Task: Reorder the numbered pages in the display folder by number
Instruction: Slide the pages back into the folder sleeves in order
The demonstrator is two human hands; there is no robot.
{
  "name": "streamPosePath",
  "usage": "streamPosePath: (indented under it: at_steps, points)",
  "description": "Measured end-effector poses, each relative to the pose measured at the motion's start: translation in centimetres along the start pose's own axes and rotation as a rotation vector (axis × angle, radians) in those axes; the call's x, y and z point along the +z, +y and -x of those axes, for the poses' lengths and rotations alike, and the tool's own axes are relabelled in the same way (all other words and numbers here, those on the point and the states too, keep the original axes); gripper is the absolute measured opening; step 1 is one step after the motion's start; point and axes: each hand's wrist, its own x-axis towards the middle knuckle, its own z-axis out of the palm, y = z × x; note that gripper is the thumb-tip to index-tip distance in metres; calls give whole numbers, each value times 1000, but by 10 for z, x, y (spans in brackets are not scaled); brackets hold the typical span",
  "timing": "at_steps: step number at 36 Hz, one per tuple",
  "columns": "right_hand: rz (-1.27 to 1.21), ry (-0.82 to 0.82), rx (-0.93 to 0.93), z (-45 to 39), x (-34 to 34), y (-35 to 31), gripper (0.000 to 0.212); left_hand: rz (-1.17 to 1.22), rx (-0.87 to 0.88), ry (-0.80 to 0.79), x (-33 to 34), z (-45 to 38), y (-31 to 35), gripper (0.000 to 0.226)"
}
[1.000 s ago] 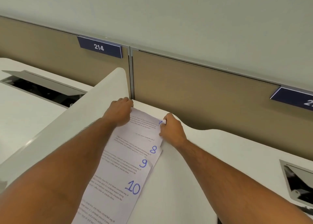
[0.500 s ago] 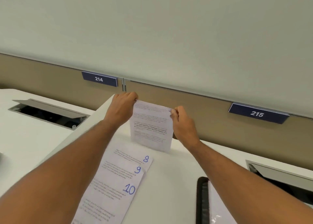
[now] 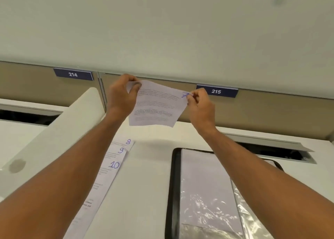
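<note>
Grip: I see left hand (image 3: pixel 121 96) and right hand (image 3: pixel 199 101) pinching page 7 (image 3: pixel 155 105) aloft
Left: 8–10 (image 3: pixel 115 163) wait at 9 o'clock of folder (image 3: pixel 173 184); I judge refilling unfinished

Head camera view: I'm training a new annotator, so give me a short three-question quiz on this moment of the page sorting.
1. True or false: the white printed page marked 7 lies flat on the white desk.
2. Multiple choice: which handwritten numbers show on the fanned white pages lying on the desk? A) 1, 2, 3. B) 8, 9, 10. C) 4, 5, 6.
3. Fill in: the black-edged display folder with clear plastic sleeves lies under the person's ____ forearm.

Key
1. False: the left hand and right hand pinch its top corners and hold it up in the air.
2. B.
3. Right.
</note>
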Motion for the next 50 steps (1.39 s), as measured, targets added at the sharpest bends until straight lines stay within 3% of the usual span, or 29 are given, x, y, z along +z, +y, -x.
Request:
streamPosePath:
  at_steps: [10, 16, 25, 31, 35, 42, 50]
  points:
    - [-116, 39, 78, 39, -94, 18, 12, 191, -77, -15, 30, 55, 67, 1]
    - [-132, 48, 149, 60, -139, 39, 19, 286, -210, 27, 55, 96, 103, 3]
    - [-114, 73, 284, 104, -194, 85, 30, 313, -392, -43, 94, 176, 133, 11]
    - [-239, -164, 473, 146, -226, 133, 8, 318, -550, -95, 119, 238, 146, 14]
    - [-271, -307, 611, 181, -242, 160, 10, 341, -675, -122, 133, 273, 149, 16]
    - [-195, -266, 731, 227, -268, 198, 3, 339, -768, -238, 152, 328, 155, 12]
    - [-28, -246, 838, 261, -313, 247, 18, 127, -667, -596, 174, 389, 157, 20]
